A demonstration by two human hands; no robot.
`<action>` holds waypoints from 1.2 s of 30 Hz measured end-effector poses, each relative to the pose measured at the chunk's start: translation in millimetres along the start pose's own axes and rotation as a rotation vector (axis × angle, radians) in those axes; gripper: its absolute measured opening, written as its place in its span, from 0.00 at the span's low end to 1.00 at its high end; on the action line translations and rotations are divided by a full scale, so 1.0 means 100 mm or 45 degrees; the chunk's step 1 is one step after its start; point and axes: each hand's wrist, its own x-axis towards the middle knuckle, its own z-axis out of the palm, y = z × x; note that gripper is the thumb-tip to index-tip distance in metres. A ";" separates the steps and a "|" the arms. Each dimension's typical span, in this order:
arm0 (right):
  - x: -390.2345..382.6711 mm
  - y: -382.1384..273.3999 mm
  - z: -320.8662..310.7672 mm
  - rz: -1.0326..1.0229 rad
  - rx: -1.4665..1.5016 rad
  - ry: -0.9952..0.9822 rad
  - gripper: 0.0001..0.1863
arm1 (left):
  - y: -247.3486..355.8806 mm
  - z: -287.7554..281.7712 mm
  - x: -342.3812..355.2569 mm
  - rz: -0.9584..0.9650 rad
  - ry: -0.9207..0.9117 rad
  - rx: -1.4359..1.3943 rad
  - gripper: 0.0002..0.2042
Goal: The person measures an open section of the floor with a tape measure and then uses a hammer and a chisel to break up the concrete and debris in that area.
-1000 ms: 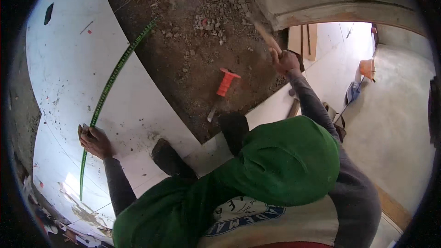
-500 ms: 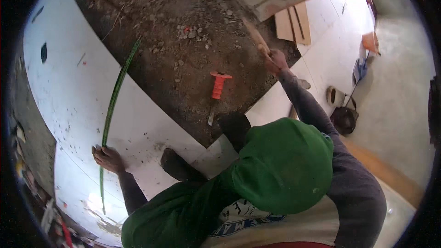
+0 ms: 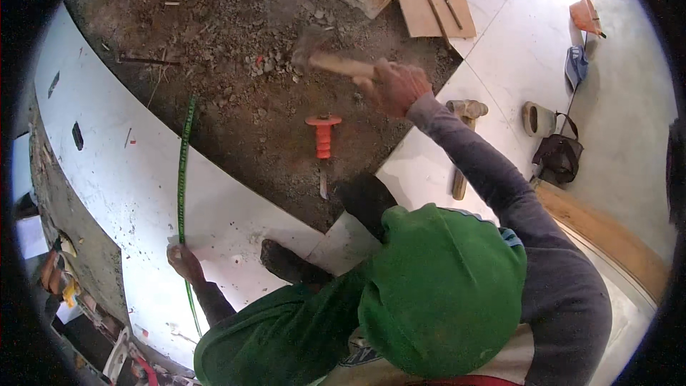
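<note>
A: First entry: what is in use?
B: A hammer [image 3: 346, 65] with a pale wooden handle and a dark, blurred head. It is above a patch of brown soil [image 3: 236, 136] strewn with grey rubble; whether the head touches anything, I cannot tell.
A: State of the hands?
B: The right hand [image 3: 401, 88] is wrapped round the handle, head pointing away to the left. The left hand [image 3: 186, 262] is on a long, narrow green strip [image 3: 183, 186] with dark markings. Whether its fingers close round the strip or only press on it, I cannot tell.
A: Course of the strip?
B: The far end reaches over the soil; the near end extends past the hand, above the white tile floor [image 3: 229, 218].
A: Nearest loose tool?
B: A chisel [image 3: 324, 143] with a ribbed orange-red grip, a round guard and a flat metal blade. It lies on the soil, blade toward the person, near the dark right boot [image 3: 369, 204]. The dark left boot [image 3: 293, 264] is on tile.
A: Right side?
B: A second hammer, metal-headed and wooden-handled [image 3: 467, 109], lies on tile, partly behind the right forearm. Farther out: a black bag [image 3: 559, 157], then an orange bucket [image 3: 586, 18] near the grey wall [image 3: 629, 100]. Ahead, a light-brown board [image 3: 418, 14] bears two dark rods.
</note>
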 end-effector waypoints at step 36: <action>-0.10 -0.33 -0.15 -0.199 -0.011 0.200 0.29 | 0.81 0.25 -0.21 -0.003 0.387 0.164 0.26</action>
